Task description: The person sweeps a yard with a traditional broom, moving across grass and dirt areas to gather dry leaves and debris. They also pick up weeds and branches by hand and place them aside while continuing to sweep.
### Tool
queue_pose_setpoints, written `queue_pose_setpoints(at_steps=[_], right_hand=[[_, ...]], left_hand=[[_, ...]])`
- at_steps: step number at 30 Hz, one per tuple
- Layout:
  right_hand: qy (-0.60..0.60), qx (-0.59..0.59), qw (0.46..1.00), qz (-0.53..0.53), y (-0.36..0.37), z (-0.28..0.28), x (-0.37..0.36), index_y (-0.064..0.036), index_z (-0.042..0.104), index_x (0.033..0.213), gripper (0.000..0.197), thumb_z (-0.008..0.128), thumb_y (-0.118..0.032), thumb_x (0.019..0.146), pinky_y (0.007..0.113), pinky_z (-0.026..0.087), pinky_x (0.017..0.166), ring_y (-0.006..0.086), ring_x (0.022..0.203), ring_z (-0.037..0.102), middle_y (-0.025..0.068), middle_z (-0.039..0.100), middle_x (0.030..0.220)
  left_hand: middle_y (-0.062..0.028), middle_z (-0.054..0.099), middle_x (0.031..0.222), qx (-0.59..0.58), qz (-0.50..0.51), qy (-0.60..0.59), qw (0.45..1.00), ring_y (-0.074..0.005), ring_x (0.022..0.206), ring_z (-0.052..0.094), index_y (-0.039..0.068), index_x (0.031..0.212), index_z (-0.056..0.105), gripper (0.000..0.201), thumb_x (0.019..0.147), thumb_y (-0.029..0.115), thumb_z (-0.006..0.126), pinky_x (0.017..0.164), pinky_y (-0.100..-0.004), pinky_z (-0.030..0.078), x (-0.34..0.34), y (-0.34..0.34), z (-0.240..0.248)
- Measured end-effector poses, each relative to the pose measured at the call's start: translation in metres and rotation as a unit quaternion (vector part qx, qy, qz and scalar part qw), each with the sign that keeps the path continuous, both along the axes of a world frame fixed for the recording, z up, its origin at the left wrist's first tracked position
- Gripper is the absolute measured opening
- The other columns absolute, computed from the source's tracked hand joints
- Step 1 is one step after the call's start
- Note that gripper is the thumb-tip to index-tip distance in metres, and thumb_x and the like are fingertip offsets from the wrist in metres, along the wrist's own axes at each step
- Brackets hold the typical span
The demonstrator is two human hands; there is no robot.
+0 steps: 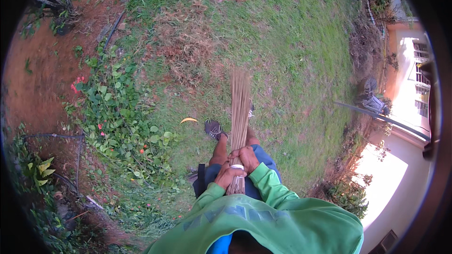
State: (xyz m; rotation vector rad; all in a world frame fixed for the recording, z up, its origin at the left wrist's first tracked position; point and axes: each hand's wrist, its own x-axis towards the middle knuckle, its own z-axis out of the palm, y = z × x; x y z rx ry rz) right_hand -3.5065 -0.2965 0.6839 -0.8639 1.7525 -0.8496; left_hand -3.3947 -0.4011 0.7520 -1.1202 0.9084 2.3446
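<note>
Both hands grip a stick broom [240, 106], a bundle of thin tan sticks pointing away from my body over the grass. My left hand [227, 176] is wrapped round the bundle near its bound butt end, beside a white band [237, 166]. Just ahead of it, my right hand [246, 158] is closed round the sticks from the right. The broom's far ends fan out slightly and look blurred. Beyond them lies a heap of dry brown grass clippings [186, 42] on the lawn.
Leafy plants with red flowers [117, 108] border the lawn on the left, beside bare reddish soil [35, 94]. A curved orange-yellow leaf [189, 120] lies near my left shoe [213, 129]. To the right stand a pale house wall [407, 174], a long grey pole [376, 116] and shrubs [351, 195].
</note>
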Motion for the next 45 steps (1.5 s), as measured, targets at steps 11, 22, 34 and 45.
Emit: queue_pose_setpoints(at_steps=[11,22,34,45], right_hand=[[-0.316,0.18,0.91,-0.2,-0.172,-0.043,-0.03,0.0092,0.066,0.074,0.016,0.061,-0.004,0.067,0.039,0.05,0.06,0.0258,0.065,0.063,0.0173,0.065,0.073],[-0.452,0.178,0.76,-0.433,-0.019,-0.018,0.015,0.0111,0.055,0.093,0.021,0.05,0.007,0.073,0.039,0.055,0.056,0.028,0.062,0.064,0.0176,0.061,0.075],[-0.402,0.16,0.857,-0.28,-0.04,0.032,-0.074,0.0082,0.067,0.074,0.019,0.066,-0.006,0.061,0.038,0.051,0.065,0.0267,0.071,0.064,0.0179,0.066,0.077],[-0.397,0.163,0.896,-0.117,-0.074,0.01,-0.194,0.003,0.07,0.072,0.023,0.072,-0.018,0.063,0.04,0.051,0.068,0.0225,0.074,0.066,0.0162,0.068,0.081]], left_hand=[[-0.0077,0.065,0.08,-0.214,0.142,-0.15,0.955,-0.0182,0.067,0.063,-0.001,0.092,0.063,0.033,0.062,0.011,0.07,0.062,-0.0313,0.05,-0.021,-0.082,-0.062],[-0.0056,0.067,0.088,0.015,0.059,-0.151,0.987,-0.0179,0.085,0.064,0.0,0.098,0.064,0.035,0.063,0.006,0.068,0.082,-0.0296,0.048,0.0,0.023,-0.009],[-0.0072,0.064,0.095,-0.127,0.147,-0.158,0.968,-0.017,0.082,0.063,-0.001,0.112,0.056,0.054,0.06,0.004,0.068,0.072,-0.0278,0.05,-0.089,0.033,0.056],[-0.0073,0.062,0.077,-0.139,0.222,-0.15,0.953,-0.0198,0.065,0.063,-0.001,0.095,0.06,0.034,0.063,0.007,0.066,0.059,-0.0321,0.051,-0.194,0.025,0.012]])
